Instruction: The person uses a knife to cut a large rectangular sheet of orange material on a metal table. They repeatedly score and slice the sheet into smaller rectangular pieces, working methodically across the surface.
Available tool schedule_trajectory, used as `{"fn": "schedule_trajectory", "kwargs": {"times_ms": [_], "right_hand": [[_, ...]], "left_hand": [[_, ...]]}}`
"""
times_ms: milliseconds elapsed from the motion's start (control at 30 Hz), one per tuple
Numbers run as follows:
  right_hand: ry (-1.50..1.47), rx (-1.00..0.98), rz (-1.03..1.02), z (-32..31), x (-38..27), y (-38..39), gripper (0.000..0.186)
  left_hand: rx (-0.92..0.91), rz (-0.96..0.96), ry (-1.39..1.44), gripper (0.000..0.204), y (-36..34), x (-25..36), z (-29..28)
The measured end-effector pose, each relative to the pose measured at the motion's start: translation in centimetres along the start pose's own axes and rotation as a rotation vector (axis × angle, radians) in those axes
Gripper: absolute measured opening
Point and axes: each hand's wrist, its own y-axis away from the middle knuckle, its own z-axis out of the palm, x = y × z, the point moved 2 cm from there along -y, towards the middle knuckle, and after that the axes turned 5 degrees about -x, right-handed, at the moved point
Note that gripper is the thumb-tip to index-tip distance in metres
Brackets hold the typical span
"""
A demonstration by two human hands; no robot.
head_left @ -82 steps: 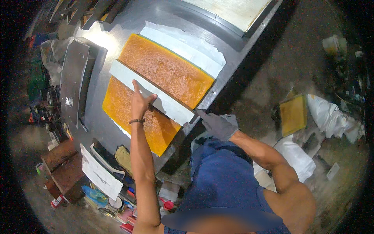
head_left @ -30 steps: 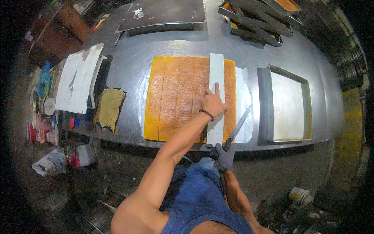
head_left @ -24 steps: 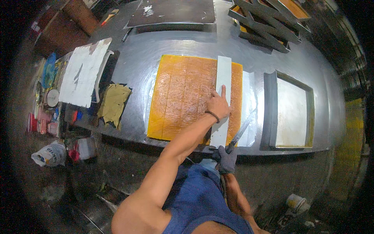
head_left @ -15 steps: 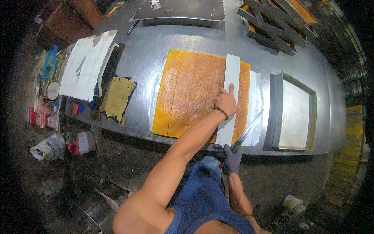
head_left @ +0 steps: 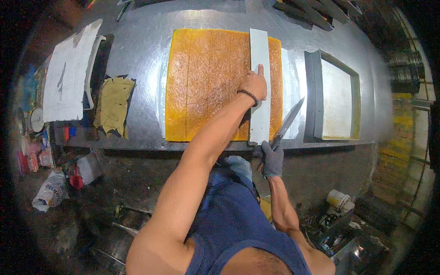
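Observation:
A large slab (head_left: 197, 78) that looks like sheet cake, glossy orange-brown on top with yellow edges, lies on pale paper (head_left: 289, 78). Several straight lines run across it from far to near. Over its right part lies a long white straightedge (head_left: 259, 46). My bare left hand (head_left: 253, 85) bears down on the straightedge, one finger stretched along it and the others curled at its left side. In a grey glove, my right hand (head_left: 273, 160) is closed round the handle of a long knife (head_left: 291, 119). The blade points away to the right, over the slab's near right edge and the paper.
The metal table (head_left: 146, 27) carries a shallow metal frame tray (head_left: 316, 96) on the right. To the left are a crumpled olive cloth (head_left: 114, 103) and a worn white board (head_left: 71, 73). Dark metal frames (head_left: 311, 13) stand at the far right. A round-dial scale (head_left: 37, 120) is far left.
The whole view has shifted, so the table sits higher in the picture. Relative to the slab, my left hand, the straightedge and the knife hand have stayed almost in place.

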Motion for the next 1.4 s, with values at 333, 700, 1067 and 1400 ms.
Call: {"fn": "schedule_trajectory", "kwargs": {"times_ms": [333, 700, 1067, 1400], "right_hand": [[-0.063, -0.028, 0.115, 0.8, -2.8, 0.9, 0.021], [0.236, -0.020, -0.013, -4.4, -1.7, -1.2, 0.025], [0.442, -0.211, -0.341, -2.1, -14.1, -10.8, 0.057], [0.539, -0.225, -0.478, 4.8, -18.2, -19.7, 0.054]], "left_hand": [[0.024, -0.008, 0.012, 0.094, -0.7, -0.3, 1.4], [0.033, 0.010, -0.183, 0.111, 0.1, -0.2, 0.7], [-0.038, 0.002, -0.133, 0.123, 0.2, 0.6, -0.3], [0.017, 0.027, -0.206, 0.123, 0.2, 0.0, 0.3]]}}
